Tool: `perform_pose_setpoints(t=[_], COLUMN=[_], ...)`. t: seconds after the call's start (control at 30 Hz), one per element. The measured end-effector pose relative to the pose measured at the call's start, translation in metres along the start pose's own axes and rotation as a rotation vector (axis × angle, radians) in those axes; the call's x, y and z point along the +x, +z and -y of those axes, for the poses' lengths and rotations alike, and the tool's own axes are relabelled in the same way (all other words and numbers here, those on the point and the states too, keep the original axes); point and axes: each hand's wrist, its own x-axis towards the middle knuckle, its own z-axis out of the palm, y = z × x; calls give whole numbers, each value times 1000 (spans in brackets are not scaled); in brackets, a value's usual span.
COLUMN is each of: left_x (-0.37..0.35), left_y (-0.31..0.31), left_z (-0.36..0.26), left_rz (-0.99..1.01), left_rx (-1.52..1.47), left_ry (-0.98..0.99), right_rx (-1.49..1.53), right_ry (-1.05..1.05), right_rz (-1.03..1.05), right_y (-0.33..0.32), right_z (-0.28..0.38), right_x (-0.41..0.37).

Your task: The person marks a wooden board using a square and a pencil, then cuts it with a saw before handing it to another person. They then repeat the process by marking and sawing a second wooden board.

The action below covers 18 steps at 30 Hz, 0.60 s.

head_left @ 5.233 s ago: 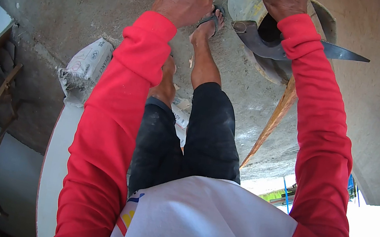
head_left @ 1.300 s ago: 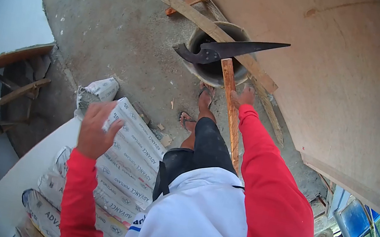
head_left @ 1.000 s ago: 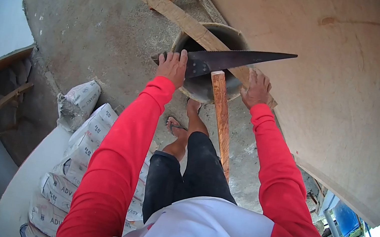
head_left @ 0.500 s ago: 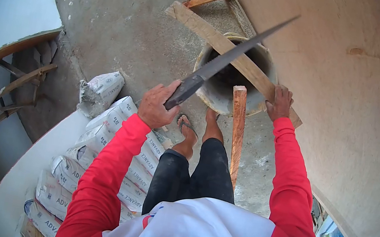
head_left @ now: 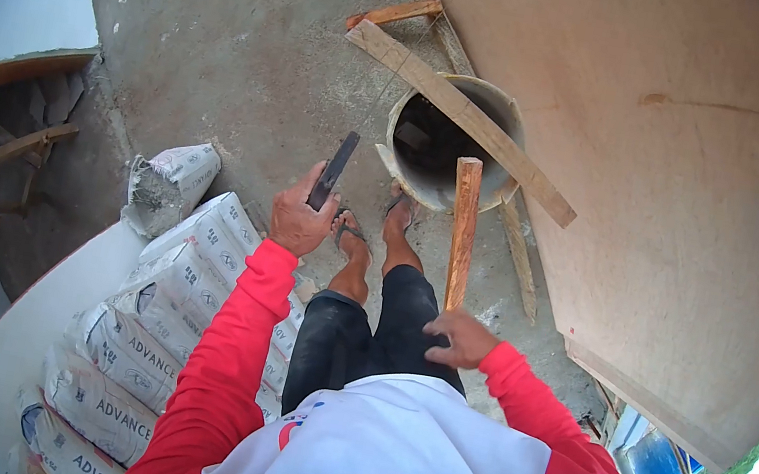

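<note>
My left hand [head_left: 300, 213] grips the dark handle of a handsaw [head_left: 333, 171]. The saw is turned nearly edge-on, so its blade shows only as a thin line running up past the plank. My right hand [head_left: 463, 340] is in front of my thigh, thumb and fingers apart, at the lower end of a reddish wooden stick [head_left: 462, 231]. That stick's top end overlaps the front rim of a round drum [head_left: 443, 195]. Across the drum's mouth lies a pale wooden plank [head_left: 466, 120] with no hand on it.
Stacked white cement bags [head_left: 142, 347] stand at my left, with an opened bag [head_left: 175, 186] beyond them. A large plywood sheet [head_left: 669, 207] takes up the right side. Short wood pieces [head_left: 394, 13] lie on the concrete floor [head_left: 232, 38]. Timber scraps [head_left: 2, 160] fill the left.
My right hand has let go of the plank and drawn back toward my thigh. My left hand has turned the saw from broadside to edge-on. The plank stays across the drum.
</note>
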Motion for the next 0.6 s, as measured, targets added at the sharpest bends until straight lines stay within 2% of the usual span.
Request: perform_pose_setpoints(t=[0.07, 0.17, 0.27, 0.37, 0.47, 0.6], left_x=[-4, 3, 8, 11, 2, 2], left_y=[-14, -26, -25, -26, -23, -20], left_z=[-1, 1, 12, 15, 14, 10], left_rz=[9, 62, 97, 96, 121, 102], left_rx=[-24, -33, -44, -48, -98, -90], left_ry=[-4, -62, -57, -44, -59, -82], right_rx=[-99, -131, 200, 376, 491, 516], right_ry=[-25, 35, 196, 213, 295, 293], right_rz=[135, 133, 268, 386, 400, 425], right_y=[57, 85, 62, 47, 47, 37], right_z=[10, 18, 63, 101, 123, 154], right_x=[-9, 1, -2, -25, -41, -47])
